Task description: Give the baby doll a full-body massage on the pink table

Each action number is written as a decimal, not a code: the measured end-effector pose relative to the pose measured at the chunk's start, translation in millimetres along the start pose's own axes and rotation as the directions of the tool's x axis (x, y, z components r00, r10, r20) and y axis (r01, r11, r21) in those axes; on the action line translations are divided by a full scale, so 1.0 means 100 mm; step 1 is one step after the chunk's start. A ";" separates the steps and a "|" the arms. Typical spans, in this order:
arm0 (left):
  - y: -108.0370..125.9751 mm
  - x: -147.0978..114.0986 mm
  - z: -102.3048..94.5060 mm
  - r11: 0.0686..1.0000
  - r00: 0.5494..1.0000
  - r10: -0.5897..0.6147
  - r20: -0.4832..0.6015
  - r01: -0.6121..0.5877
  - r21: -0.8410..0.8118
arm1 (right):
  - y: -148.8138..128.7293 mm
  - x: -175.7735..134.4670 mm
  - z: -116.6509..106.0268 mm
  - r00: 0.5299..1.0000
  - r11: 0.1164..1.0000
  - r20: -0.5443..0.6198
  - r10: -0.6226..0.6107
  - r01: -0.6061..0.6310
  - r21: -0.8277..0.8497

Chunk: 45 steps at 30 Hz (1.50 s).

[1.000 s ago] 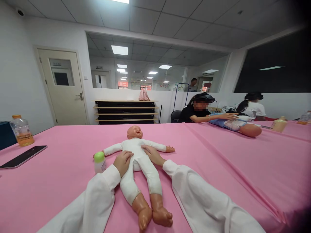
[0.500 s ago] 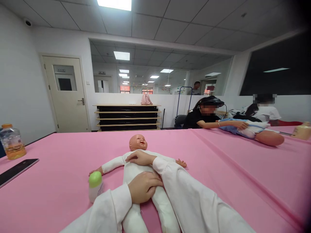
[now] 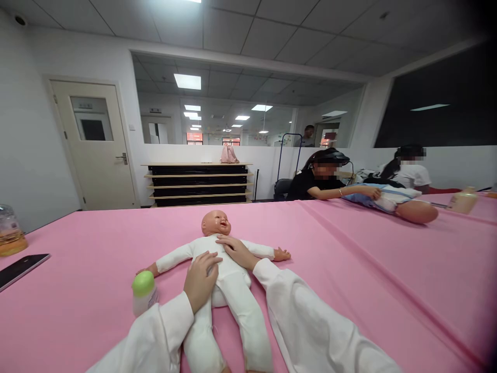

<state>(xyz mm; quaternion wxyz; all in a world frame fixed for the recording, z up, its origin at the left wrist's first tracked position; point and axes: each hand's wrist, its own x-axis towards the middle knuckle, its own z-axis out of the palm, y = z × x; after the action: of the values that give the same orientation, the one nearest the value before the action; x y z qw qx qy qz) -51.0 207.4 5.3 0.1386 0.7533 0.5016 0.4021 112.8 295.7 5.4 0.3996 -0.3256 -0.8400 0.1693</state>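
A baby doll (image 3: 229, 295) with a white cloth body lies on its back on the pink tablecloth (image 3: 334, 311), head away from me and arms spread. My left hand (image 3: 202, 277) rests on the left side of its belly, fingers stretched out. Higher up, my right hand (image 3: 237, 251) lies on the doll's chest, its fingers extended too. Neither hand grips anything. Close to my left sleeve stands a small white bottle with a green cap (image 3: 143, 292), partly hidden by the sleeve.
A phone (image 3: 23, 270) and a bottle of orange liquid (image 3: 11, 233) lie and stand at the far left. Across the table a co-worker (image 3: 322, 176) handles another doll (image 3: 415, 211), with a pump bottle (image 3: 464, 201) beyond it. Another person sits behind.
My left hand has moved up and left from the doll's lower belly to its side. My right hand has shifted right across the chest. The view has turned slightly.
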 end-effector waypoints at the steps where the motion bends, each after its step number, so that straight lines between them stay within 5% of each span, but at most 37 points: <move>1: -0.02 -0.03 -0.01 1.000 1.000 -0.009 -0.006 0.009 -0.003 | -0.01 -0.09 -0.03 1.000 0.999 -0.008 0.018 -0.018 -0.028; 7: -0.18 -0.29 -0.06 0.999 0.998 -0.035 -0.054 0.035 -0.003 | -0.26 -0.56 -0.16 0.988 0.983 -0.039 0.152 -0.156 -0.094; 10: -0.17 -0.41 -0.11 0.998 0.996 -0.017 -0.085 0.022 0.055 | -0.48 -0.67 -0.19 0.992 0.988 -0.035 0.123 -0.126 -0.090; 15: 0.00 -0.48 -0.21 0.973 0.979 0.197 -0.046 -0.189 0.131 | -0.68 -0.60 -0.22 0.999 0.996 0.040 0.016 -0.013 -0.085; 21: 0.29 -0.31 -0.29 0.878 0.862 0.476 0.172 -0.476 -0.043 | -0.61 -0.12 -0.14 0.960 0.999 0.278 -0.042 0.042 0.006; 26: 0.38 -0.13 -0.21 0.813 0.760 0.582 0.289 -0.533 -0.235 | -0.62 0.31 0.03 0.836 0.989 0.529 -0.146 0.137 0.056; 30: 0.29 -0.10 -0.08 0.887 0.858 0.451 0.246 -0.401 -0.226 | -0.56 0.46 0.18 0.867 0.981 0.468 -0.170 0.195 -0.004; 35: 0.16 -0.08 0.04 0.961 0.976 0.207 0.064 -0.191 -0.201 | -0.38 0.45 0.22 0.927 0.979 0.327 -0.183 0.202 -0.026; 40: 0.08 -0.07 0.09 0.969 0.991 0.131 -0.041 -0.137 -0.204 | -0.24 0.36 0.24 0.992 0.991 0.043 -0.121 0.123 -0.045; 45: -0.01 -0.11 0.04 0.976 0.994 0.085 -0.065 -0.096 -0.194 | -0.24 0.16 0.19 0.998 0.999 -0.060 0.033 -0.031 0.039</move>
<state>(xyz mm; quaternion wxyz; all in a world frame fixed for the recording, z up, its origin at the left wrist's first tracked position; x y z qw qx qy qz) -50.8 199.6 -3.0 0.1798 0.7463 0.4285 0.4765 81.0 288.7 15.4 0.4283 -0.3363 -0.8187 0.1818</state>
